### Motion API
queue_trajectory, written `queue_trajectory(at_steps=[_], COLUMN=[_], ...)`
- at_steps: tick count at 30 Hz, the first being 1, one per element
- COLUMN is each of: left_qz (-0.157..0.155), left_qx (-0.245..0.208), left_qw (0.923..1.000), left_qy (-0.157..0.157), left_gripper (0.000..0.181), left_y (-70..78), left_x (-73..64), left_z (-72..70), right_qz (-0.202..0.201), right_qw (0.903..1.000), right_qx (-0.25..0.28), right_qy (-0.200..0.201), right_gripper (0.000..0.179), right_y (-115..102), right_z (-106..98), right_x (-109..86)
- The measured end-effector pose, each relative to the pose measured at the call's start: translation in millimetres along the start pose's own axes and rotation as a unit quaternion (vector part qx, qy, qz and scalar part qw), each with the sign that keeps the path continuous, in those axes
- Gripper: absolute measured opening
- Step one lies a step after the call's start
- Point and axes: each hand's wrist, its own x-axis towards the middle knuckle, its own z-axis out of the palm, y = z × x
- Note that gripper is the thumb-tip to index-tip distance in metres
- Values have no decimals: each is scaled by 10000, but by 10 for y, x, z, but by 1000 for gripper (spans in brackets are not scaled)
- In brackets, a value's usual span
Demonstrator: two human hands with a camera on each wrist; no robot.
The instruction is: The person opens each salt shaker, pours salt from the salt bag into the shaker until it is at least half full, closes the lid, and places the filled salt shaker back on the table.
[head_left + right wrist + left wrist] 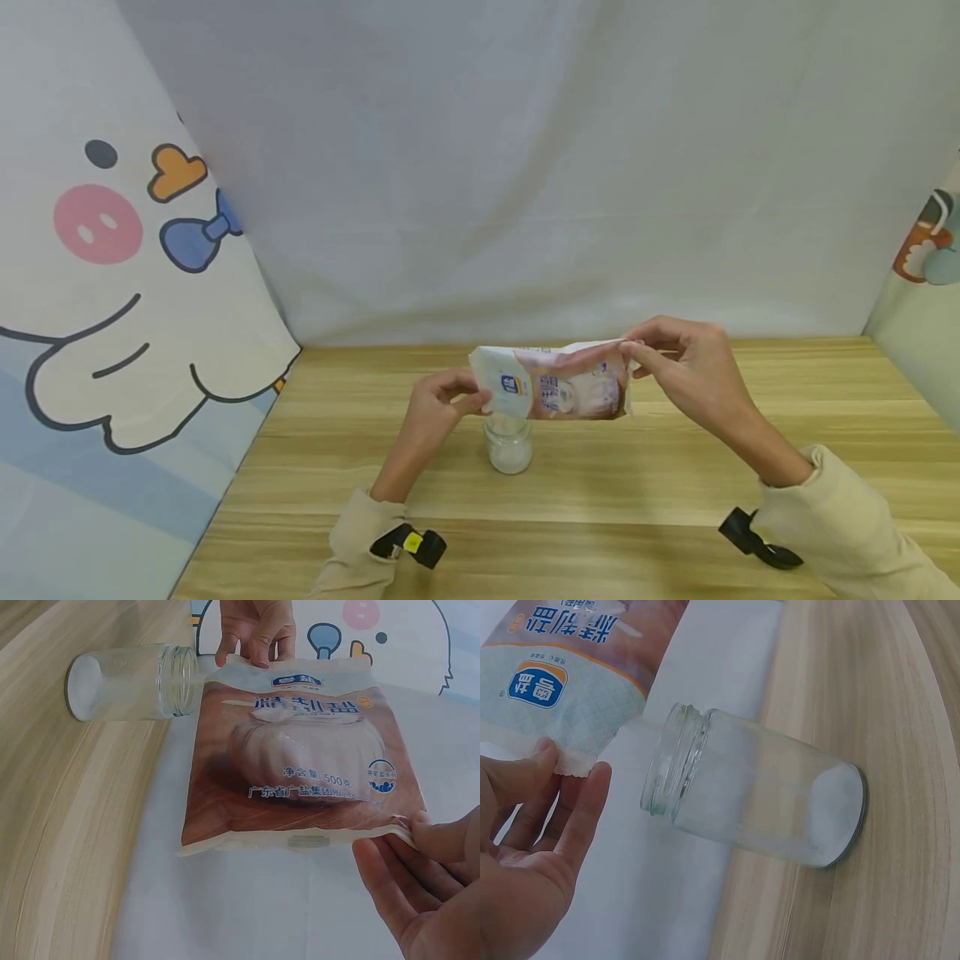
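A bag of salt [577, 387], pale blue at one end and brown at the other, is held sideways in the air between both hands. My left hand [431, 412] pinches its pale end between thumb and fingers. At the brown end, my right hand [701, 375] pinches a corner. Below the pale end stands an upright lidless glass jar [510, 450]; in the left wrist view the bag's corner is right at the jar's mouth. White salt [836, 814] covers the jar's bottom in a low layer.
The jar stands on a wood-grain table [337, 467]. A pale cloth [480, 167] hangs behind it, and a cartoon-printed sheet [142, 350] covers the left side. Black straps [408, 544] with cameras sit on both sleeves.
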Motion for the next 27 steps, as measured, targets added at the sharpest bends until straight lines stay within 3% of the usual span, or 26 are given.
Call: queue_trajectory(at_steps=[15, 27], left_qz=[-60, 62], left_qx=[-24, -104], left_qw=[9999, 9999], left_qy=[88, 39], left_gripper=[12, 12], left_y=[41, 38], left_x=[-33, -27], left_z=[11, 11], right_qz=[-128, -157], right_qw=[9999, 9999], right_qx=[12, 26], right_qy=[52, 53], right_gripper=[7, 7], right_y=[-13, -32], right_z=[-3, -14], right_x=[2, 4])
